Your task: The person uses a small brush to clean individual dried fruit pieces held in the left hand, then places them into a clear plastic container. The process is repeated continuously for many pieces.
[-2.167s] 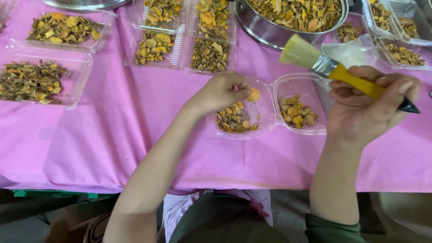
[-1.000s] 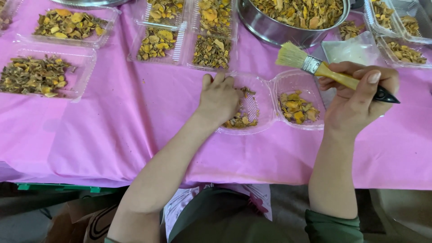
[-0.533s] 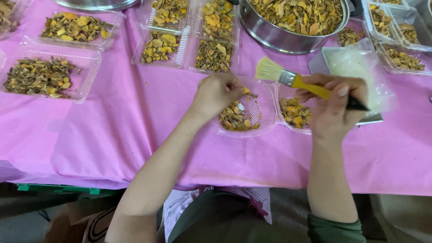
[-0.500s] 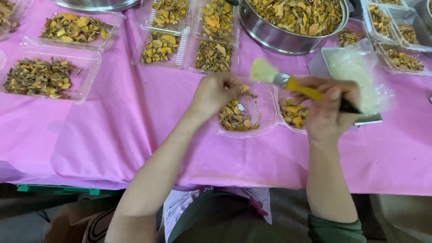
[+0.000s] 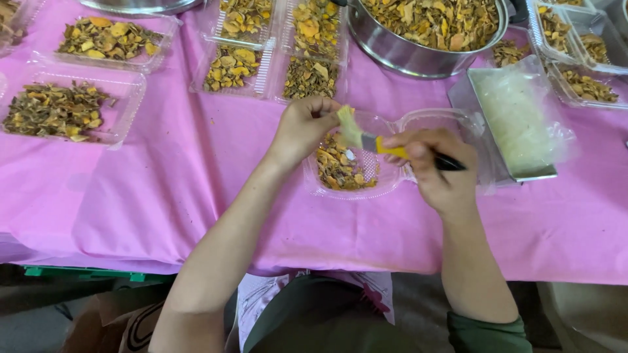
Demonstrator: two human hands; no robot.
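Note:
My left hand [image 5: 302,128] pinches a small dried piece over the left half of an open clear clamshell box [image 5: 340,189] that holds brown and yellow dried slices [image 5: 337,167]. My right hand [image 5: 437,167] grips a yellow-handled paintbrush [image 5: 373,140], and its pale bristles touch the piece at my left fingertips. The right hand covers most of the box's right half [image 5: 435,117].
On the pink tablecloth [image 5: 163,189] stand several clear trays of dried slices [image 5: 59,111] at left and back, a big steel bowl [image 5: 425,55] of slices at the back, and a steel tray with a plastic bag [image 5: 520,121] at right. The table's front edge runs across the bottom.
My right hand has swung the brush leftward and down from above the right box half to my left fingertips. My left hand has lifted slightly, holding a piece.

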